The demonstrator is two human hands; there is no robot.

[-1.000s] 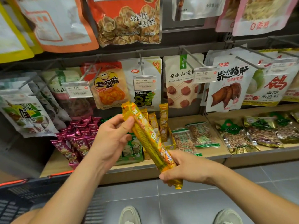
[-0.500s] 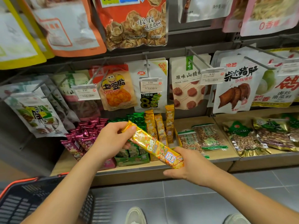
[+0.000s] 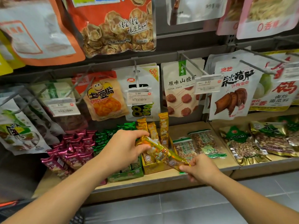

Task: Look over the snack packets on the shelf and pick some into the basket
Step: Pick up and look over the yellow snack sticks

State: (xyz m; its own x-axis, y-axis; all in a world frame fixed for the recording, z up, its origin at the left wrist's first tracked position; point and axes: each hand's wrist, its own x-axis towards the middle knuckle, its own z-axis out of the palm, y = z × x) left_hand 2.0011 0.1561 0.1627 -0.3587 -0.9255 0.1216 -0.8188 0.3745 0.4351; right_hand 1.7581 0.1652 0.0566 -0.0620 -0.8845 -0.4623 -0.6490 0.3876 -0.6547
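Although it blurs a little here, the long yellow snack packet (image 3: pixel 161 152) reads as a slim foil sleeve, slanting from upper left to lower right just in front of the shelf (image 3: pixel 161 181), above the yellow display box (image 3: pixel 151 169) its kind stands in. It looks light and soft-skinned, probably crinkly and a touch slick, with contents that could snap if bent; the flat sealed ends are the sensible places to hold, leaving the middle unsqueezed. The left hand (image 3: pixel 124 149) curls thumb and fingers closed over the upper end. The right hand (image 3: pixel 201 170) pinches the lower end between thumb and forefinger, other fingers tucked in; how much of the seal it has I cannot tell, as the tip is smeared. Green packets (image 3: pixel 103 139) and magenta packets (image 3: pixel 72 151) stand left of the box; bags of nuts (image 3: pixel 202 143) lie flat to its right. Price tags (image 3: pixel 140 96) and larger pouches (image 3: pixel 179 88) hang on pegs above. The basket (image 3: pixel 8 203) shows only as an orange-edged sliver at the lower-left corner, well apart from the packet, so dropping it in would call for a swing down and left.
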